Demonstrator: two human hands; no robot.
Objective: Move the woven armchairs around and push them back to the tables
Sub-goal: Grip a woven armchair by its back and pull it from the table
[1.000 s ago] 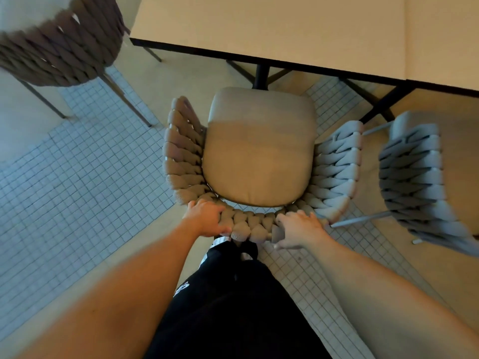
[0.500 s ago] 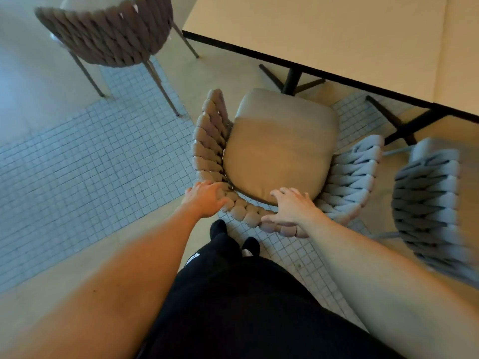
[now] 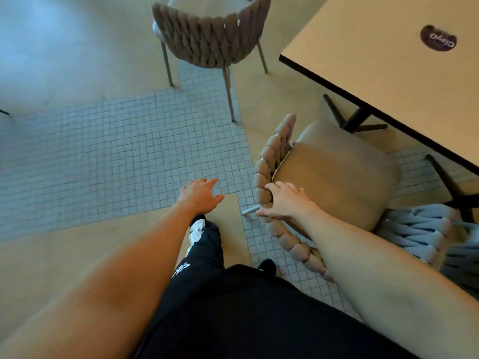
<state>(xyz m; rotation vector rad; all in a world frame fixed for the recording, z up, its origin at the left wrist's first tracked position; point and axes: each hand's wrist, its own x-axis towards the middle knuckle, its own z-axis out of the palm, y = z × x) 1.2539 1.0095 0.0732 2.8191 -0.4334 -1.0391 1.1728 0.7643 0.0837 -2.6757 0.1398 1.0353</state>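
armchair (image 3: 334,172) faces table (image 3: 381,68) — skewed, it seems.

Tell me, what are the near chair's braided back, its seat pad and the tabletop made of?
Armchair back: thick beige cord or strapping, probably synthetic, matte; it shows as plump woven loops.
Seat cushion: smooth taupe cover with a faint sheen, either fabric or faux leather; I cannot tell which.
Tabletop: pale, smooth, laminate-like slab with a thin black edge, matte.

Left hand (image 3: 201,196) splayed, free; right hand (image 3: 285,203) flat, relaxed.
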